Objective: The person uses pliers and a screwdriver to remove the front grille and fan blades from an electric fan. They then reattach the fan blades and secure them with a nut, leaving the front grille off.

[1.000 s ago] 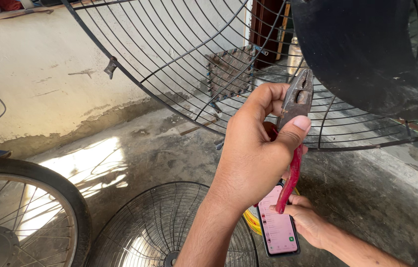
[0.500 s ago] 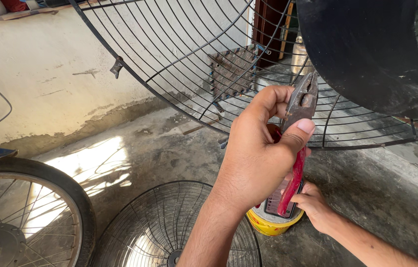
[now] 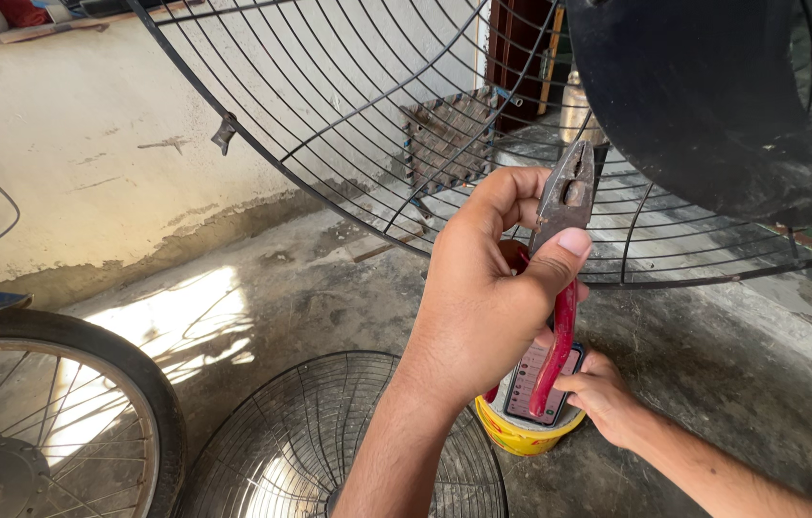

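Rough grey concrete floor, sunlit in a patch at lower left; stained pale wall behind. Wire fan guard overhead, dark fan blade at upper right. Second fan grille flat on the floor, spoked wheel cut off at lower left.

Left hand clamped around red-handled pliers, nose up against the guard's wires. Right hand lower, fingers closed on a phone just above a yellow tub. Pliers' jaw tip hard to make out against the blade; tub mostly hidden; right forearm cut off by the frame.
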